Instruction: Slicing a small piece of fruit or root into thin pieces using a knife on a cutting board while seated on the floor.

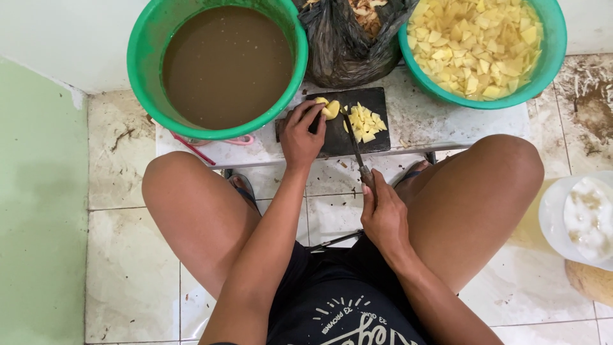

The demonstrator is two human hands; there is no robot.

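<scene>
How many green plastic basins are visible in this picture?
2. One round green plastic basin of brown water stands at upper left; the other green plastic basin of cut yellow pieces stands at upper right. Others may lie outside the frame.

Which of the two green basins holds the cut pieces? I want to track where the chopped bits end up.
The green basin at top right, filled with pale yellow chunks; the green basin at top left holds only murky brown water.

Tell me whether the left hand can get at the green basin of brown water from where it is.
Probably yes. The left hand holds a potato piece on the black cutting board, and the green basin stands just beside it, with nothing between them.
</scene>
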